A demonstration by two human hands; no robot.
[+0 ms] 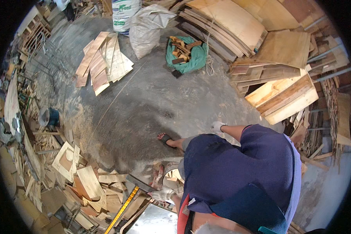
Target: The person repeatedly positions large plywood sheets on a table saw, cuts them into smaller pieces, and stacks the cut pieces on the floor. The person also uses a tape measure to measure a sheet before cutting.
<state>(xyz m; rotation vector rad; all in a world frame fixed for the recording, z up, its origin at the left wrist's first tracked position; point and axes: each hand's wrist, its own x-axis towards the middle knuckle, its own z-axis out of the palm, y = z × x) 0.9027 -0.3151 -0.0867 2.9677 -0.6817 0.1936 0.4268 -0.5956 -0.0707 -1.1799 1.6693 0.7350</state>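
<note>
My left hand (pixel 163 194), in a white glove, is at the lower middle, with its fingers closed on the near end of a dark straight bar (pixel 138 182). A yellow strip with dark marks (pixel 121 212) runs down from this bar. Beside it lies a shiny metal plate (pixel 154 221). A round pale tub (pixel 171 171) with light pieces inside stands close to that hand. My right hand (pixel 218 126), also gloved in white, hangs beyond my knee over the grey floor. Nothing shows in it; its fingers are too small to make out.
Wood offcuts (pixel 91 183) pile up at the lower left, near a blue spool (pixel 50 117). Thin boards (pixel 105 64) lie fanned on the floor (pixel 152 97). White sacks (pixel 148 31) and a green sack of wood blocks (pixel 187 54) stand farther off. Stacked plywood (pixel 226 23) fills the far right.
</note>
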